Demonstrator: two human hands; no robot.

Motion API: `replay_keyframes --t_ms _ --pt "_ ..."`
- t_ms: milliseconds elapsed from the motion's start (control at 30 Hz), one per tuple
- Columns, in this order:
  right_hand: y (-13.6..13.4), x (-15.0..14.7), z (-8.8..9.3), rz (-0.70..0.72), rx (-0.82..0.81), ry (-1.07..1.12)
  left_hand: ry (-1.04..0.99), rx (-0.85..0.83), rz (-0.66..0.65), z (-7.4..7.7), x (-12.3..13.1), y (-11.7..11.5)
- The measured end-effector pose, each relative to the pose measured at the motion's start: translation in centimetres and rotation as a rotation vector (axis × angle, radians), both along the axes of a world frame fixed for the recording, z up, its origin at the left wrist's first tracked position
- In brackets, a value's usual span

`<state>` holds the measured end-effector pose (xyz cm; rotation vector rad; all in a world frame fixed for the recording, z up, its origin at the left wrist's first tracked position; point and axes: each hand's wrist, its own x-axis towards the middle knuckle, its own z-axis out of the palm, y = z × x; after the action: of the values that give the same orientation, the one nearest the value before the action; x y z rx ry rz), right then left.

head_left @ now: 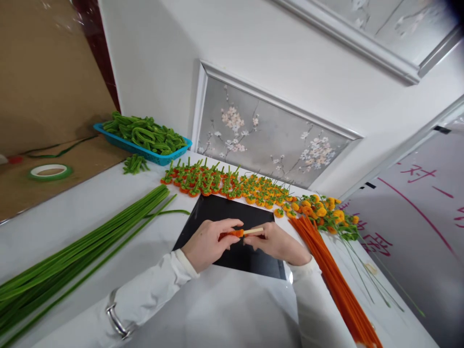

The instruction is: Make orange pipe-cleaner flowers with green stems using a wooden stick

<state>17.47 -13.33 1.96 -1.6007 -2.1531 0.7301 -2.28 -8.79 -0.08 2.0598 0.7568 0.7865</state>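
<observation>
A person's left forearm and right forearm, both in white sleeves, angle inward as two bare hands face each other, close together but apart. The left hand points its index finger and thumb rightward in a pinch; the right hand turns leftward, its thumb and fingers bent in a grip, wrist bared above the cuff.

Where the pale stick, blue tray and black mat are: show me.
Pale stick point(253, 231): head view, bare shaft.
Blue tray point(155, 157): head view, front wall.
Black mat point(250, 262): head view, bare near part.
</observation>
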Motion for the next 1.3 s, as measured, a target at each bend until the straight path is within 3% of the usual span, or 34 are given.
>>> replay_keyframes --t_ms 233,533,667,867,1067,1300 --pt "-1.6 -1.6 1.2 0.043 0.083 -0.191 0.063 0.105 0.124 0.0 -0.2 0.6" --pt "-3.4 -3.3 2.7 -0.064 0.292 -0.470 0.111 0.161 0.055 -0.3 -0.4 1.1" --pt "-3.0 -3.3 3.3 -0.132 0.389 -0.415 0.132 0.157 -0.012 -0.5 -0.3 1.1" --pt "-1.3 -1.7 2.1 -0.177 0.433 -0.234 0.158 0.209 -0.081 -0.3 -0.3 0.7" --pt "-0.2 -0.6 1.3 -0.184 0.381 -0.147 0.134 0.259 -0.107 0.1 -0.2 0.4" --pt "0.5 0.1 -0.2 -0.070 0.249 -0.076 0.049 0.246 -0.064 0.2 -0.1 0.1"
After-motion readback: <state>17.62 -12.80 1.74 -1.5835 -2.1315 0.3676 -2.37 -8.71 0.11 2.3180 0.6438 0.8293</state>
